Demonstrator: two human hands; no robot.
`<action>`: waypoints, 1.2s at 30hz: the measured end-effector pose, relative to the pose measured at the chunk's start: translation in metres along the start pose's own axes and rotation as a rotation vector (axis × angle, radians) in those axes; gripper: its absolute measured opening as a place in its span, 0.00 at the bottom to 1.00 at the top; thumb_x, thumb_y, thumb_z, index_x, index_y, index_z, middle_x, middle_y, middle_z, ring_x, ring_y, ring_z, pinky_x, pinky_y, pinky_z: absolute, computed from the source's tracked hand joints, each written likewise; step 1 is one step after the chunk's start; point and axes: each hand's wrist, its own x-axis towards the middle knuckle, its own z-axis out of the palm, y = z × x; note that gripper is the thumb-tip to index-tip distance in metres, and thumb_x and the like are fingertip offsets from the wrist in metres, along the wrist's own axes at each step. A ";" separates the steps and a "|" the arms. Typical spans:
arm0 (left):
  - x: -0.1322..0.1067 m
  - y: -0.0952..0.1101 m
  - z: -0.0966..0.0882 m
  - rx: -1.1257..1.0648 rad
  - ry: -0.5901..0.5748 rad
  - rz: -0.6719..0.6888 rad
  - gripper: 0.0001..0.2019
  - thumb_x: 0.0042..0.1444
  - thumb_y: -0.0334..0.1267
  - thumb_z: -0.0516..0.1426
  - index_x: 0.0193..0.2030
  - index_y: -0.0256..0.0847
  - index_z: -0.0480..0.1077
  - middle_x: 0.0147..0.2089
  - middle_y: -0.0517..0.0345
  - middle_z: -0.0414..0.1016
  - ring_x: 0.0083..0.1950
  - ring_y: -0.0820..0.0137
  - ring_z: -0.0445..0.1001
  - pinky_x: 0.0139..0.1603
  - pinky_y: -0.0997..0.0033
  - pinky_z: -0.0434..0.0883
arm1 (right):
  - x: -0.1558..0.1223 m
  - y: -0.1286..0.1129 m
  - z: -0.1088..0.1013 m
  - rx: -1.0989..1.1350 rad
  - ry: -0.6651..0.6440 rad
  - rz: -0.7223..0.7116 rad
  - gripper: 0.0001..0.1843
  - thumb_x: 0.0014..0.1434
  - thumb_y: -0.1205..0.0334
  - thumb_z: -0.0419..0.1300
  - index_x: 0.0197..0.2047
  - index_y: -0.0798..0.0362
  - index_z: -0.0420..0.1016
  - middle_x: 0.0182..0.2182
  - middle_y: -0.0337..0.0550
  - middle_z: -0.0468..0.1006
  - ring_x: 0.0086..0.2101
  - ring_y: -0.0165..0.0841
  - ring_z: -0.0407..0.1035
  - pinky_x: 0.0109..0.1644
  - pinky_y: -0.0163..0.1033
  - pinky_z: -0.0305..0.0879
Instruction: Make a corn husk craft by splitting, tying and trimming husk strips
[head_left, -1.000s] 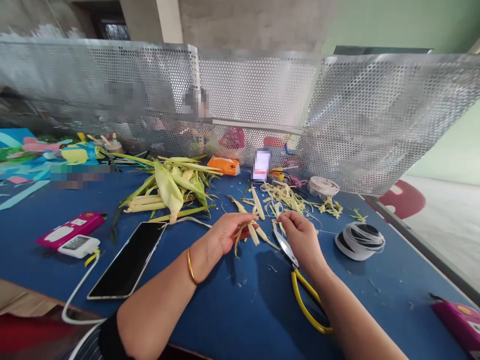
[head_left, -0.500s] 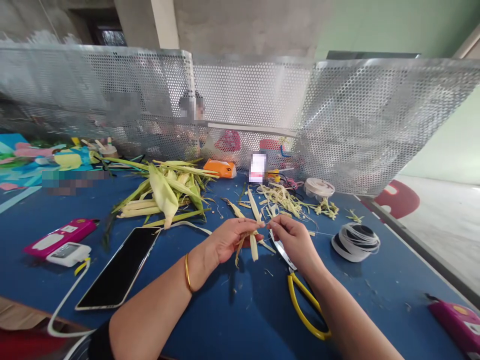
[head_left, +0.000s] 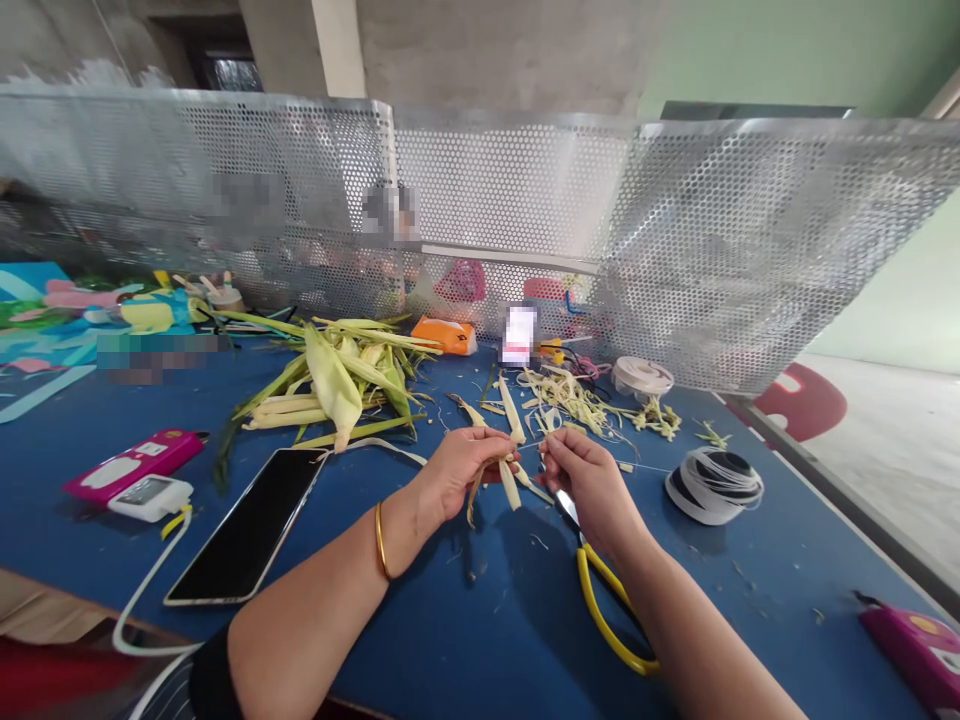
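My left hand [head_left: 466,466], with a gold bangle on its wrist, pinches a small bundle of pale corn husk strips [head_left: 510,485] whose ends hang below the fingers. Between the two hands runs a thin white thread [head_left: 531,445], its end closed in the fingertips of my right hand [head_left: 586,475]. To the right, the thread leads on to a spool [head_left: 712,487] wound with white line. Yellow-handled scissors [head_left: 606,610] lie under my right hand, which hides part of the blades.
A pile of green and pale husks [head_left: 337,385] lies at the back left, an orange packet [head_left: 444,336] beyond it. Husk scraps [head_left: 574,400] are strewn behind the hands. A phone [head_left: 244,530] and a magenta device [head_left: 135,467] lie left. A perforated metal screen [head_left: 510,180] borders the far edge.
My right hand has moved slightly away from the left, and the thread between them now shows as a short stretched line. The left hand keeps its pinch. The view has shifted a little.
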 end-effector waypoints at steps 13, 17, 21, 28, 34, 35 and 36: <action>-0.004 -0.006 0.001 0.388 -0.107 0.005 0.04 0.35 0.31 0.62 0.22 0.36 0.72 0.21 0.59 0.74 0.24 0.73 0.70 0.27 0.73 0.68 | -0.004 -0.002 -0.006 -0.956 -0.175 -0.685 0.14 0.68 0.63 0.45 0.34 0.51 0.69 0.34 0.44 0.75 0.32 0.31 0.69 0.36 0.34 0.60; -0.009 -0.006 0.003 0.379 -0.209 -0.028 0.05 0.34 0.30 0.62 0.22 0.36 0.71 0.23 0.58 0.75 0.27 0.72 0.72 0.29 0.73 0.68 | -0.005 0.004 -0.005 -0.979 -0.136 -0.540 0.12 0.67 0.60 0.47 0.33 0.50 0.66 0.24 0.38 0.71 0.25 0.30 0.64 0.30 0.33 0.56; -0.011 -0.006 0.005 0.337 -0.220 0.004 0.08 0.37 0.32 0.64 0.24 0.37 0.68 0.24 0.57 0.75 0.29 0.70 0.74 0.33 0.71 0.71 | -0.006 0.002 -0.005 -0.855 -0.062 -0.381 0.12 0.64 0.59 0.50 0.29 0.49 0.65 0.19 0.34 0.69 0.21 0.29 0.61 0.27 0.33 0.54; -0.013 -0.005 0.005 0.368 -0.263 0.162 0.15 0.40 0.37 0.68 0.29 0.38 0.65 0.25 0.62 0.71 0.30 0.69 0.75 0.36 0.68 0.72 | -0.001 -0.001 -0.002 -0.553 -0.071 -0.101 0.11 0.58 0.58 0.53 0.25 0.49 0.66 0.15 0.33 0.69 0.15 0.29 0.65 0.21 0.34 0.59; -0.017 0.001 0.007 0.397 -0.355 0.199 0.14 0.44 0.36 0.66 0.35 0.39 0.65 0.28 0.63 0.73 0.31 0.72 0.74 0.38 0.69 0.71 | 0.001 -0.002 -0.002 -0.332 -0.102 0.085 0.10 0.53 0.57 0.56 0.23 0.50 0.66 0.13 0.33 0.70 0.12 0.28 0.63 0.15 0.32 0.58; -0.018 0.002 0.007 0.404 -0.359 0.201 0.14 0.45 0.36 0.66 0.35 0.39 0.65 0.28 0.63 0.73 0.31 0.72 0.73 0.39 0.69 0.71 | 0.000 -0.003 -0.002 -0.311 -0.109 0.114 0.10 0.52 0.57 0.56 0.23 0.50 0.66 0.13 0.33 0.70 0.11 0.27 0.62 0.15 0.31 0.58; -0.018 0.002 0.007 0.409 -0.362 0.202 0.14 0.45 0.35 0.66 0.35 0.39 0.66 0.28 0.63 0.72 0.31 0.72 0.73 0.39 0.69 0.70 | 0.000 -0.004 -0.001 -0.297 -0.114 0.138 0.09 0.51 0.57 0.56 0.23 0.51 0.66 0.12 0.33 0.71 0.11 0.27 0.62 0.15 0.31 0.57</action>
